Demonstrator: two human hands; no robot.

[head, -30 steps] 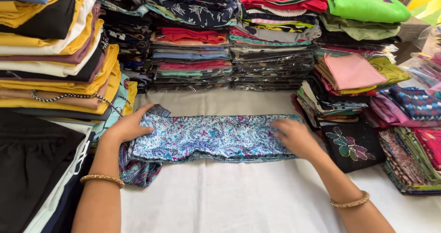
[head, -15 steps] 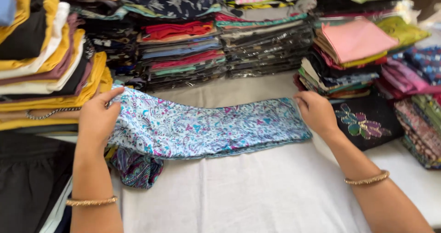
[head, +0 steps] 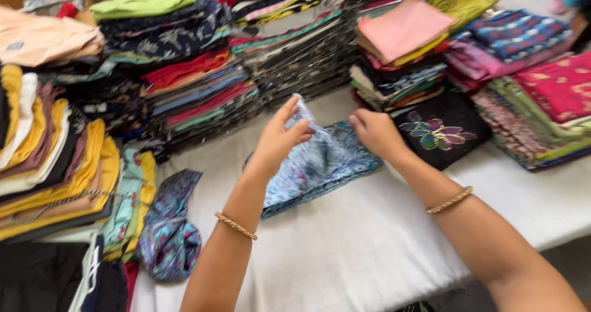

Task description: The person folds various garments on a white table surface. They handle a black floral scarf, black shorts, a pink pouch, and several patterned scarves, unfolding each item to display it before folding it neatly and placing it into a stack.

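Both forearms are bare, with no sleeves in view. Each wrist wears one thin golden bangle, and the right one looks twisted like rope.

A white table holds lots of folded clothes; behind it, tall piles of many colours; a pink cloth tops one pile; a black flowered cloth lies on its right side; yellow clothes are stacked at its left.

The left hand now lifts one end of the blue patterned cloth over toward the right hand; the cloth lies folded shorter.
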